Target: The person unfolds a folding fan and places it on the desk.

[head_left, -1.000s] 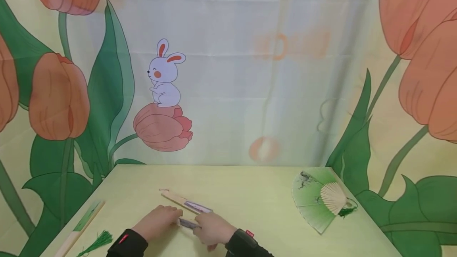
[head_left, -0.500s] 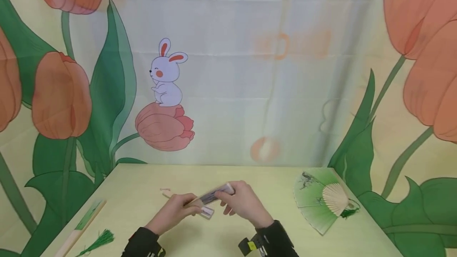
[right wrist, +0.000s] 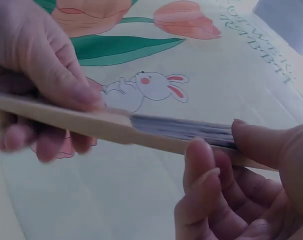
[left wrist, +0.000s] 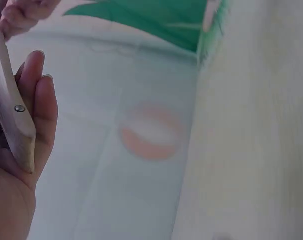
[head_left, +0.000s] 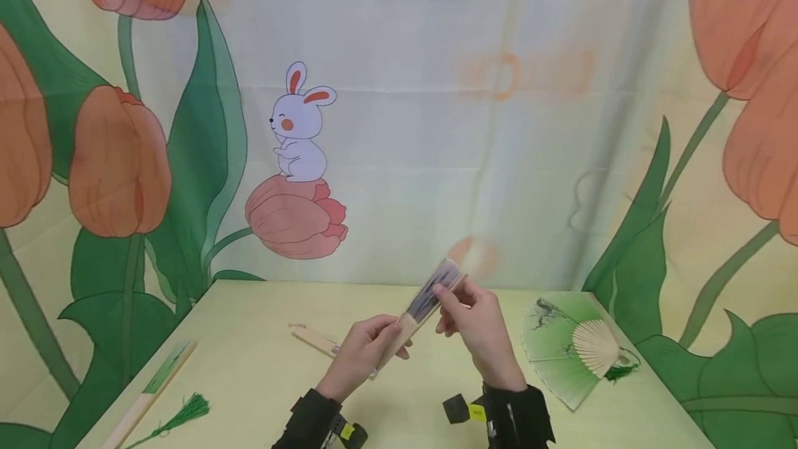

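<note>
The folded fan [head_left: 419, 314] has left the table [head_left: 262, 366] — a second ago it lay flat under both hands. The left hand [head_left: 364, 352] now grips its pivot end, the right hand [head_left: 476, 321] pinches its raised tip — tilted up towards the backdrop.

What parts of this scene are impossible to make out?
- Folded fan, head view: far tip motion-blurred, its print unreadable.
- Left hand, left wrist view: cut by the frame edge.
- Second closed fan on the table: partly hidden behind the left hand.
- Right hand, right wrist view: out of focus.
</note>
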A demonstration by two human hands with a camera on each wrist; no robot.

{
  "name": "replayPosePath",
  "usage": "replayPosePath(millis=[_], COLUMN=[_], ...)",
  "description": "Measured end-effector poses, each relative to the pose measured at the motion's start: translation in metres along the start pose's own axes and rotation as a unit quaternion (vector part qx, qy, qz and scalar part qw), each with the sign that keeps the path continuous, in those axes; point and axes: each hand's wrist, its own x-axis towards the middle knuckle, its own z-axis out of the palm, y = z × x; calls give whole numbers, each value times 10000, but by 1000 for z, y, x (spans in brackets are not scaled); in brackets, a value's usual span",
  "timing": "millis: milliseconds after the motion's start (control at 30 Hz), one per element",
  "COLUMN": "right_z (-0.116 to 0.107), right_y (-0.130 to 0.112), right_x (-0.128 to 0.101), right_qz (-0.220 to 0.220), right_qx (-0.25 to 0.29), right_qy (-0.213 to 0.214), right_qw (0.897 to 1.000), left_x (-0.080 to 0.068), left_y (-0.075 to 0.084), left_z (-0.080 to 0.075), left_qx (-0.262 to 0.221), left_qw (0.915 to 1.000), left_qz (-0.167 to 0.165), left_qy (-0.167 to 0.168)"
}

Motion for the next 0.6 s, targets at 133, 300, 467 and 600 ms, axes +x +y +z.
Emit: replayPosePath(millis=[133, 300, 467, 600], right_z=[-2, 0, 0, 0], right_y=[-3, -2, -2, -3], right_x=[-2, -3, -5, -8], right_qz=[-105, -95, -137, -215], right_qx=[-51, -335, -678, -702], right_qy=[27, 112, 309, 506], right_qw=[9999, 9993, 9971, 9960], left_x=[13, 22, 27, 29], left_y=[4, 12, 19, 23], left_z=[24, 48, 63, 71], left_qx=[-670, -1316, -1747, -1845], left_qw=[9977, 9908, 9834, 9816], left_qz=[131, 309, 457, 374], left_qy=[-47, 107, 193, 322])
